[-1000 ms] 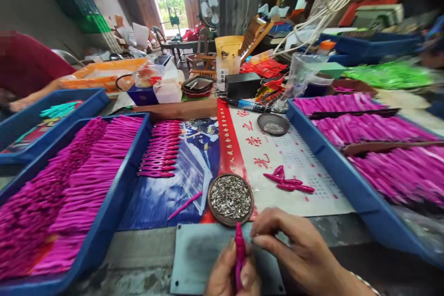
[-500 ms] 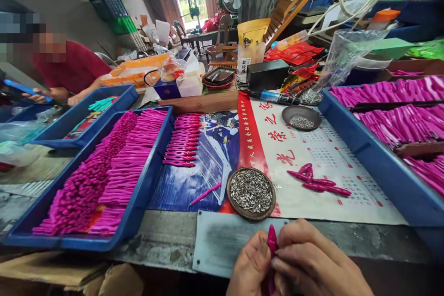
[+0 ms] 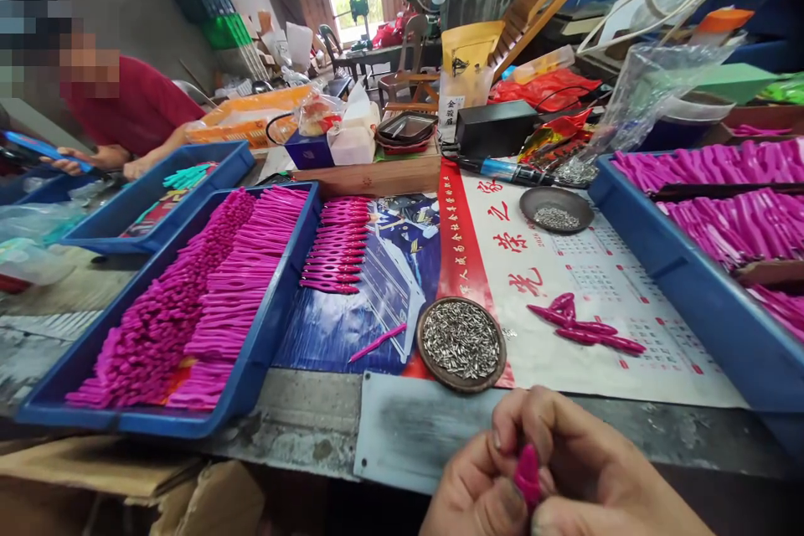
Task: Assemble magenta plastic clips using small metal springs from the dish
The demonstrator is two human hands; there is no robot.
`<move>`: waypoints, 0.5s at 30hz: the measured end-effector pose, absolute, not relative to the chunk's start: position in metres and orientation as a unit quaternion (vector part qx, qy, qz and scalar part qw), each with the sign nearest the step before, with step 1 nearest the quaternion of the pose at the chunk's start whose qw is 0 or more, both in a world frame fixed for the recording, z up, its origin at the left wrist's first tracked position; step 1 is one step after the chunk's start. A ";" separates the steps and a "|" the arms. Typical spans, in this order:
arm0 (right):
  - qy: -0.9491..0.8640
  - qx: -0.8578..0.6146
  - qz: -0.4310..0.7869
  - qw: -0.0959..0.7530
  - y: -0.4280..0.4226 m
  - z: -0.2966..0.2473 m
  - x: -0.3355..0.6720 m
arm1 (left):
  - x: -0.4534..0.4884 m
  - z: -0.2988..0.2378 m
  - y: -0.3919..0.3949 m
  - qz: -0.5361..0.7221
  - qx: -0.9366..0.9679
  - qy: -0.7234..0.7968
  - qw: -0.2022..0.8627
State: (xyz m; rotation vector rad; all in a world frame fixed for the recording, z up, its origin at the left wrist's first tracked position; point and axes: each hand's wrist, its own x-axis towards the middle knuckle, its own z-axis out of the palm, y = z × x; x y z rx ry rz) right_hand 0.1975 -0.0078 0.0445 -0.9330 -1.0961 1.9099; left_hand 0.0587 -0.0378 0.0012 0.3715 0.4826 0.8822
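A tapered magenta plastic piece [image 3: 528,477] is pinched between both hands over the table's front edge. My left hand [image 3: 471,490] grips it from the left, thumb on its side. My right hand [image 3: 587,461] closes round it from the right, fingers curled over the top; its lower end is hidden. Just beyond the hands stands a round brown bowl [image 3: 461,387] filled with small silver metal pins [image 3: 463,339]. Several glossy magenta pieces [image 3: 584,328] lie on a calendar sheet to the right. One slim magenta piece [image 3: 378,342] lies left of the bowl, below a neat row of assembled pieces [image 3: 339,243].
A blue tray [image 3: 267,327] packed with magenta pieces stands at left, another blue tray [image 3: 678,268] at right. A dark dish [image 3: 581,208] holds more metal bits. A flat grey plate [image 3: 402,427] lies at the front edge. A person in a red shirt [image 3: 144,92] sits far left.
Both hands have shifted slightly right with the magenta piece, which now tips toward me. My right fingers have moved up over its end. The camera view has turned slightly.
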 end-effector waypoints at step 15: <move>-0.434 -0.361 0.777 0.280 -0.001 0.046 0.207 | 0.067 -0.003 -0.044 0.442 0.165 0.236 0.849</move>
